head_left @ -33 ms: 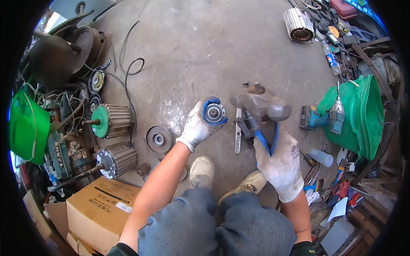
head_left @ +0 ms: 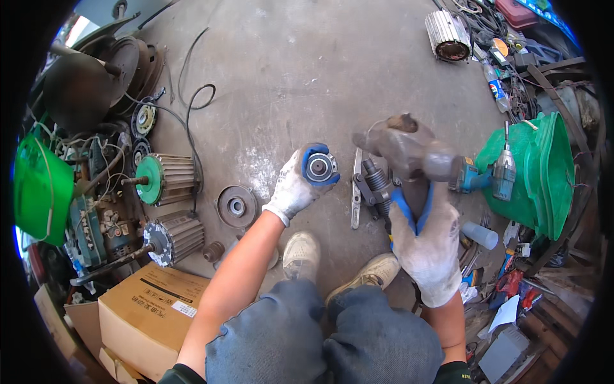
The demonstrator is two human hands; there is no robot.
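My left hand (head_left: 289, 192), in a white glove with blue palm, is wrapped round a cylindrical metal part seen end-on. A shiny bearing ring (head_left: 322, 167) with a dark shaft centre faces up from it. My right hand (head_left: 427, 259), gloved alike, grips a hammer (head_left: 409, 148) by its handle. The worn brown head is raised to the right of the bearing, apart from it and slightly blurred. Below the hammer head, a dark bearing puller (head_left: 374, 182) with a threaded screw and a silver arm lies on the floor, partly hidden.
Left of my left forearm lies a round motor end cover (head_left: 237, 207). Two finned motor bodies (head_left: 173, 179) and a cardboard box (head_left: 150, 307) stand farther left. On the right are a cordless impact driver (head_left: 502, 174), green buckets (head_left: 537, 176), a plastic bottle (head_left: 480, 235) and scattered tools.
The hammer and my right hand have moved to the right, uncovering more of the puller. My left hand and the bearing stay almost in place.
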